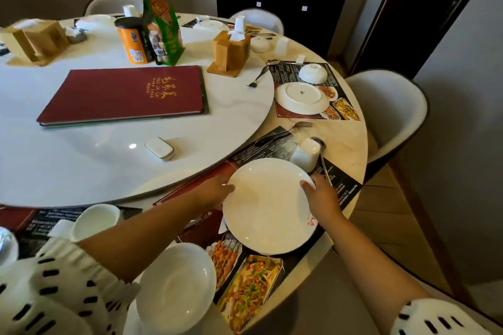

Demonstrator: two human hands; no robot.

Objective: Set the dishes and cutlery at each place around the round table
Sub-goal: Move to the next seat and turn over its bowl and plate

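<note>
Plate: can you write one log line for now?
action: setting plate | left hand: holds rim | right hand: holds rim | under plate: placemat

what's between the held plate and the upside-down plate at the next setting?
A fork, with an inverted cup beside it; seen in head view.
</note>
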